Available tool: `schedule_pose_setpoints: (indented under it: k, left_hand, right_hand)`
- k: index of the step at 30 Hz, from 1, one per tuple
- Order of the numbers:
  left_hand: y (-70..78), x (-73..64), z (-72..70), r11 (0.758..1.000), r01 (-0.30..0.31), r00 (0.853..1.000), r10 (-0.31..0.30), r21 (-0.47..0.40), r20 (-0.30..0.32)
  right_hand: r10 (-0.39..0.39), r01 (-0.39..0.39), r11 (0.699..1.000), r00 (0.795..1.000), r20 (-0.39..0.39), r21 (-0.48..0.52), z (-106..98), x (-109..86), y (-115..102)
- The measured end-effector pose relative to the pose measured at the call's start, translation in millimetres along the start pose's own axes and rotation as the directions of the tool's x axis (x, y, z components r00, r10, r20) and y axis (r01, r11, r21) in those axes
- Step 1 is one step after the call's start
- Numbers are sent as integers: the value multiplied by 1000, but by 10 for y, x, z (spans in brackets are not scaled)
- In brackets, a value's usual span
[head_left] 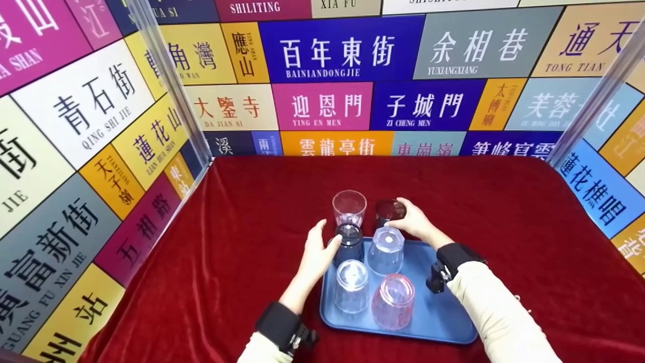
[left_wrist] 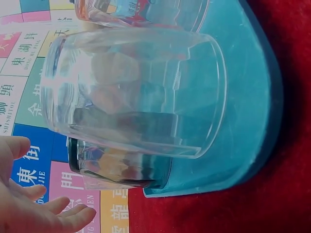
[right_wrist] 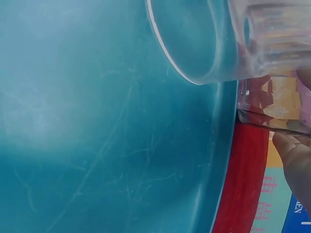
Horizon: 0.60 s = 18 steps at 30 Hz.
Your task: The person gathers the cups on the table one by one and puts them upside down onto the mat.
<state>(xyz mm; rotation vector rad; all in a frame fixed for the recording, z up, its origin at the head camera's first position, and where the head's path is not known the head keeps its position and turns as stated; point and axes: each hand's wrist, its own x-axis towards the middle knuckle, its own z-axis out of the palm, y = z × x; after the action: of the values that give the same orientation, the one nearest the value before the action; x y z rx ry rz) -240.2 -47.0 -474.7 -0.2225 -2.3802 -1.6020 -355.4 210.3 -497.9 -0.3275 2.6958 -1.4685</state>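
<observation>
My right hand point(head_left: 415, 221) grips a dark tinted glass point(head_left: 388, 207) just beyond the far edge of the blue tray point(head_left: 443, 312). In the right wrist view, fingers point(right_wrist: 296, 160) lie against that glass point(right_wrist: 272, 102). My left hand point(head_left: 316, 252), fingers spread, is beside an upside-down dark grey glass point(head_left: 348, 247) at the tray's far left; the left wrist view shows the hand point(left_wrist: 43, 204) apart from it. Upside down on the tray stand a clear faceted glass point(head_left: 387, 252), another clear glass point(head_left: 351, 290) and a pink-tinted glass point(head_left: 393, 305). A clear glass point(head_left: 349, 204) stands upright behind the tray.
A dark red cloth point(head_left: 242, 242) covers the table under the tray. Panels with street names point(head_left: 342, 50) rise behind it and on both sides. Clear upright posts point(head_left: 186, 101) stand at the table's back corners.
</observation>
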Motion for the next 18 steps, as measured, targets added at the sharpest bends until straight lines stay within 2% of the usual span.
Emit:
schedule_pose_setpoints:
  k: [4, 9, 13, 18]
  left_hand:
    - [48, 2, -10, 999, 31, 999, -31, 28, 14]
    - [83, -7, 15, 999, 36, 999, -37, 22, 23]
    - [100, 5, 48, 999, -5, 1000, 4, 40, 18]
    - [165, 15, 98, 995, -82, 997, 82, 63, 6]
  right_hand:
    - [23, -21, 997, 999, -31, 77, -88, -26, -64]
    - [42, -27, 979, 997, -69, 202, -276, -105, -252]
    - [46, -10, 932, 995, -92, 363, -399, -211, -450]
    - [22, 27, 836, 996, -83, 547, -444, -386, -713]
